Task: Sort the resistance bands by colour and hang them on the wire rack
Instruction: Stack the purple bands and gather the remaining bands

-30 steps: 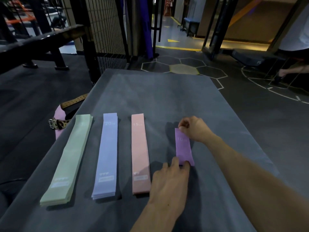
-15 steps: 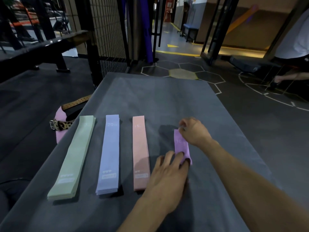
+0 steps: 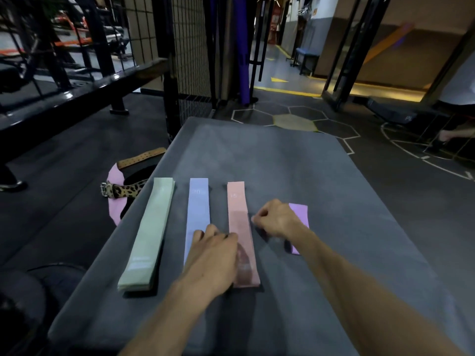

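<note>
A: Both hands have shifted leftward off the purple band (image 3: 299, 214) toward the pink band (image 3: 240, 227), the reference strip here.

B: Hand states?

A: Left hand (image 3: 216, 255) lies flat, fingers extended, touching the near half of the pink band and the blue band (image 3: 198, 204) just left of it. Right hand (image 3: 276, 218) hovers just right of the pink band, fingers curled; whether it pinches anything cannot be told.

B: Layout?

A: Green band (image 3: 151, 227) lies farthest left of pink; purple, right of it, is partly hidden by the right forearm. Parallel strips on the grey mat (image 3: 282, 155) keep colours separate, presumably for hanging on the wire rack (image 3: 190, 60) beyond.
</note>
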`<act>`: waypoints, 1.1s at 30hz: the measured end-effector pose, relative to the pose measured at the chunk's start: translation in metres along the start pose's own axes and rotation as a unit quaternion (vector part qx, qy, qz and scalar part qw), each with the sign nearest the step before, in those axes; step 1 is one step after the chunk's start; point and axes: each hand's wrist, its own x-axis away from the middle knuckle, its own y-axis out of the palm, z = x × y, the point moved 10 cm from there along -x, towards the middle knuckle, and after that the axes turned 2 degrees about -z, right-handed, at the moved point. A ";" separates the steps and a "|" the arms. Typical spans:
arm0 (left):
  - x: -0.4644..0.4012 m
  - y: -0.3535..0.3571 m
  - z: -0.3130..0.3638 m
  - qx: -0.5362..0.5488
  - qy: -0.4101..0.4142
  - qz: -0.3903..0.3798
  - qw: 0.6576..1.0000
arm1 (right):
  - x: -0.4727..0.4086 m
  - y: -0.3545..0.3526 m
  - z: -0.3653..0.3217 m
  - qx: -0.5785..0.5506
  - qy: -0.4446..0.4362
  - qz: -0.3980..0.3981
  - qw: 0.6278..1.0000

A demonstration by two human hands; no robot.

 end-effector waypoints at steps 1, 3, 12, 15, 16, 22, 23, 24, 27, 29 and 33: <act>0.000 0.003 0.001 0.003 0.005 -0.001 1.000 | -0.002 0.006 0.000 -0.018 0.016 -0.010 1.000; 0.000 0.004 0.003 0.004 0.016 0.010 1.000 | -0.006 0.012 -0.001 -0.033 0.039 -0.015 0.999; -0.006 0.005 0.003 0.014 0.010 0.023 1.000 | -0.012 0.023 0.004 -0.099 0.091 -0.002 0.991; -0.007 0.007 0.003 0.008 0.009 0.013 1.000 | -0.011 0.025 0.007 -0.121 0.109 0.000 0.987; -0.007 0.007 0.003 0.005 0.009 0.012 1.000 | -0.011 0.025 0.007 -0.119 0.110 0.003 0.987; -0.006 0.006 0.004 -0.006 0.014 0.004 1.000 | -0.018 0.024 -0.003 -0.066 0.103 -0.039 0.992; -0.007 0.005 0.004 -0.007 0.014 0.004 1.000 | -0.022 0.018 -0.009 -0.028 0.091 -0.032 0.995; -0.008 0.005 0.003 -0.008 0.014 0.002 1.000 | -0.028 0.009 -0.018 0.014 0.070 -0.011 0.997; -0.011 0.005 0.004 -0.019 0.023 -0.014 0.999 | -0.048 -0.010 -0.055 0.095 -0.038 0.036 0.994; -0.014 0.004 0.002 -0.019 0.031 -0.011 0.999 | -0.063 -0.009 -0.078 0.146 -0.107 0.031 0.983; -0.018 0.003 -0.003 -0.011 0.045 0.001 0.999 | -0.089 0.001 -0.092 0.213 -0.138 0.016 0.967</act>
